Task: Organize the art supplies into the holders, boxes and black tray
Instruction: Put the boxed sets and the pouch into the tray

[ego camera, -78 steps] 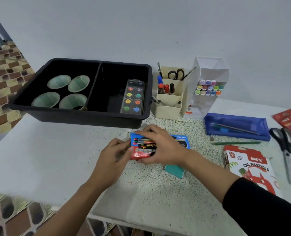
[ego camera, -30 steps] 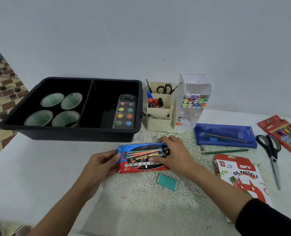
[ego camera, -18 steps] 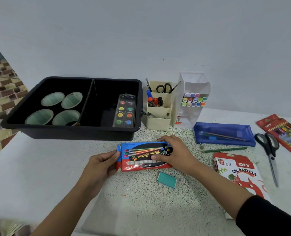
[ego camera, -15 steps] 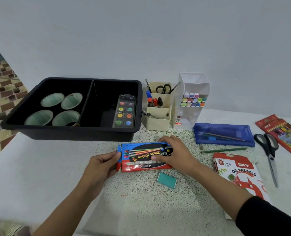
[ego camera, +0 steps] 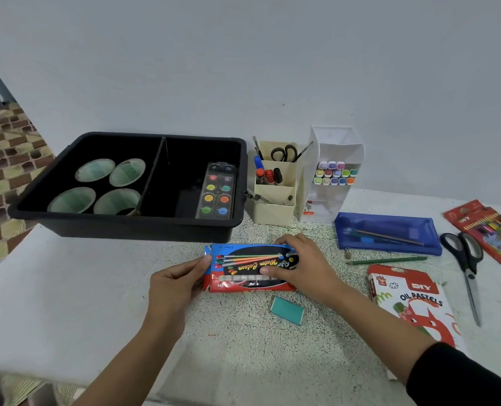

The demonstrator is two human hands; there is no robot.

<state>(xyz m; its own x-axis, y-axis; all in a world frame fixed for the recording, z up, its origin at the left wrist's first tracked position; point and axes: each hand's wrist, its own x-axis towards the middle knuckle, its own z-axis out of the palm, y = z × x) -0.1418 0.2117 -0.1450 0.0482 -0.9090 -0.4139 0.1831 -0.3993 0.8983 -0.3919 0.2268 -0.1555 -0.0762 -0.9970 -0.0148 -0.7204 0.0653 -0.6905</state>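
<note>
Water colour box (ego camera: 243, 266): lies flat on the tabletop (ego camera: 67, 288) at the middle of the view, long side running 9 to 3 o'clock. It is outside the black tray, just at 6 o'clock from the tray's front wall.
Left hand (ego camera: 176, 284): grips the box's 9 o'clock end, thumb on top by the end flap and fingers curled at the end.
Right hand (ego camera: 305, 268): clasps the 3 o'clock end, fingers bent over the far edge and thumb laid across the printed face.
Black tray (ego camera: 126, 227): at 11 o'clock from the box, with a divider splitting it into two compartments.
Tray contents: four green cups (ego camera: 73, 200) in the 9 o'clock compartment; a paint palette (ego camera: 217, 191) leaning against the 3 o'clock wall.
Beige holder (ego camera: 272, 206): at 12 o'clock from the box, holding pens, markers and small scissors.
White marker holder (ego camera: 335, 153): just at 3 o'clock of the beige one, with rows of coloured caps showing.
Teal eraser (ego camera: 287, 310): on the tabletop at 5 o'clock, near the box but apart from it.
Blue pencil case (ego camera: 387, 234): at 2 o'clock, with a green pencil (ego camera: 387, 260) lying just in front of it.
Oil pastels box (ego camera: 413, 300): at 4 o'clock, flat on the tabletop.
Scissors (ego camera: 469, 268): at 3 o'clock, beyond the pastels.
Coloured pencil box (ego camera: 489, 230): at the right edge of the view.
</note>
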